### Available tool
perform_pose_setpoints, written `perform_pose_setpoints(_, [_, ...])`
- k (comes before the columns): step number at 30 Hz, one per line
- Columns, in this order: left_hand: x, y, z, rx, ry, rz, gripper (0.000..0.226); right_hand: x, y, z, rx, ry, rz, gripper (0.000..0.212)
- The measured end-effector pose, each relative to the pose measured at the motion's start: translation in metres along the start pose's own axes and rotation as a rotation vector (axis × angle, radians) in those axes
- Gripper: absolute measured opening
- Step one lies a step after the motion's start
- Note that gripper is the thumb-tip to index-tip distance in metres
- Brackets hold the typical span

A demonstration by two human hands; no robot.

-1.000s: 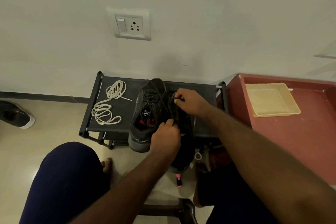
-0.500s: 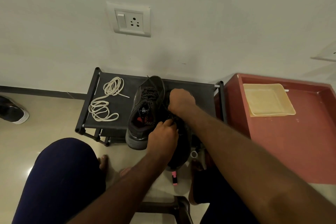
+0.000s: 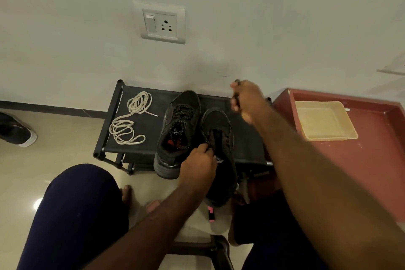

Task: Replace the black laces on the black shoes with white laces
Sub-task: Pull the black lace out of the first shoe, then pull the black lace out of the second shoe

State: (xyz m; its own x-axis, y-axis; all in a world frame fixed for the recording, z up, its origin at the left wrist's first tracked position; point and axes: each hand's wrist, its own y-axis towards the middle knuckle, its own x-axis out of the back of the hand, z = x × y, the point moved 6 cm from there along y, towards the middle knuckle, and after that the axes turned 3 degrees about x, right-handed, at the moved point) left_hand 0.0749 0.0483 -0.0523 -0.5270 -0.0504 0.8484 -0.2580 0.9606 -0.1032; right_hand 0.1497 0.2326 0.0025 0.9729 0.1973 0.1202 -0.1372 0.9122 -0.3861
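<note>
Two black shoes stand side by side on a black rack (image 3: pixel 247 138). The left shoe (image 3: pixel 179 125) still carries its black lace. My left hand (image 3: pixel 198 165) grips the right shoe (image 3: pixel 219 136) at its collar, next to the tongue. My right hand (image 3: pixel 246 99), blurred, is raised up and to the right of that shoe and pinches a black lace (image 3: pixel 237 92) that it holds away from the shoe. Two coiled white laces (image 3: pixel 129 120) lie on the left part of the rack.
A wall with a switch and socket plate (image 3: pixel 161 23) stands right behind the rack. A red tray table (image 3: pixel 372 155) with a yellow plastic tray (image 3: pixel 324 120) is at the right. Another shoe (image 3: pixel 16 131) lies on the floor at far left. My knees flank a stool (image 3: pixel 210 247).
My right hand has left the right shoe's eyelets and swung up and to the right, drawing the black lace out. My left hand stays on the shoe.
</note>
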Motion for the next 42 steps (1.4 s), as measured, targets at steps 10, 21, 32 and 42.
perform_pose_setpoints(10, [0.001, 0.000, 0.002, 0.022, -0.005, 0.017, 0.028, -0.037, -0.028, -0.052, 0.563, -1.489, 0.544, 0.022])
perform_pose_setpoints(21, [0.008, 0.003, 0.001, 0.040, -0.071, 0.016, 0.027, -0.028, -0.017, -0.043, 0.502, -1.249, 0.259, 0.015])
perform_pose_setpoints(32, [0.021, 0.006, 0.002, 0.063, -0.096, -0.061, 0.028, 0.021, -0.009, -0.044, 0.094, -0.446, -0.017, 0.021])
perform_pose_setpoints(42, [0.083, 0.048, -0.005, -0.036, -0.067, -0.147, 0.032, 0.050, -0.061, -0.058, 0.288, -0.577, -0.108, 0.036])
